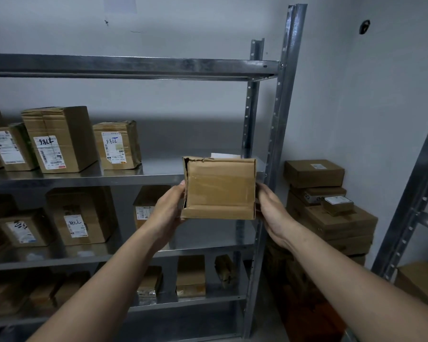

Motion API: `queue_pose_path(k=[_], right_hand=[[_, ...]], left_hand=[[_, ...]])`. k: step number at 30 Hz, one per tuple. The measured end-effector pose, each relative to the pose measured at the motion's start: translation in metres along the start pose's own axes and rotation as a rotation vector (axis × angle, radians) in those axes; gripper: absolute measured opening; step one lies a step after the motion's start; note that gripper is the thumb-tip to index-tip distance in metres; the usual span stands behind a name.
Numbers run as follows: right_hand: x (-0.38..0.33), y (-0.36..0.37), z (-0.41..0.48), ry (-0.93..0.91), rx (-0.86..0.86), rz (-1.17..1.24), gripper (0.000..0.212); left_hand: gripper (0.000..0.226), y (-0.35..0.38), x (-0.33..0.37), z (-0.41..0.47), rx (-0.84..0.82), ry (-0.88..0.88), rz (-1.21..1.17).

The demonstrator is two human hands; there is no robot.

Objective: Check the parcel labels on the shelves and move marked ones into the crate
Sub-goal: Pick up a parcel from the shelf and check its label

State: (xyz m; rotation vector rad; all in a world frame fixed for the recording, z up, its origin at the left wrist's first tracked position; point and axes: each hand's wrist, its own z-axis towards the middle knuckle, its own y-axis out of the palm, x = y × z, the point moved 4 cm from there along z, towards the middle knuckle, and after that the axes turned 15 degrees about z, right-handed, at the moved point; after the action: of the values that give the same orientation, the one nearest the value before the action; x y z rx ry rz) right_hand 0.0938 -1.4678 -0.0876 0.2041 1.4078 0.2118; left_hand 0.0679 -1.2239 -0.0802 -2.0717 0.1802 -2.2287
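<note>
Parcel [219, 188]: brown taped cardboard, top-left corner torn.

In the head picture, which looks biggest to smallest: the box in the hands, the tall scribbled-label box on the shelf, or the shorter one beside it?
1. The held box and tall box look alike; the held one is nearer, so unsure.
2. The shorter box.

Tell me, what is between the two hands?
A brown box, held at its sides by the left hand and the right hand, as the head view shows.
</note>
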Motion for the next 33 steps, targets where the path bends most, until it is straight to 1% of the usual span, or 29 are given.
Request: queue_pose_path(k=[3,6,10,20,27,31,33], right_hand=[[0.007,-0.002,0.001,0.016,0.01,0.025,0.029],[0.011,-0.004,0.001,0.03,0.002,0.05,0.032],[0.014,-0.006,0.0,0.027,-0.001,0.066,0.03],[0.038,-0.023,0.003,0.064,0.042,0.072,0.028],[0.043,-0.03,0.0,0.068,0.082,0.057,0.028],[0.048,-0.035,0.0,0.086,0.069,0.046,0.031],[0.05,-0.037,0.001,0.09,0.055,0.041,0.03]], left_hand=[[0.044,-0.004,-0.005,0.005,0.019,-0.008,0.018],[0.039,-0.004,-0.009,0.004,0.003,0.008,0.046],[0.036,-0.003,-0.019,0.002,-0.003,0.017,0.046],[0.029,0.005,-0.048,0.002,-0.019,-0.062,0.098],[0.027,0.02,-0.066,0.0,-0.072,-0.107,0.055],[0.025,0.021,-0.069,0.0,-0.09,-0.109,0.033],[0.029,0.02,-0.071,0.001,-0.095,-0.088,0.028]])
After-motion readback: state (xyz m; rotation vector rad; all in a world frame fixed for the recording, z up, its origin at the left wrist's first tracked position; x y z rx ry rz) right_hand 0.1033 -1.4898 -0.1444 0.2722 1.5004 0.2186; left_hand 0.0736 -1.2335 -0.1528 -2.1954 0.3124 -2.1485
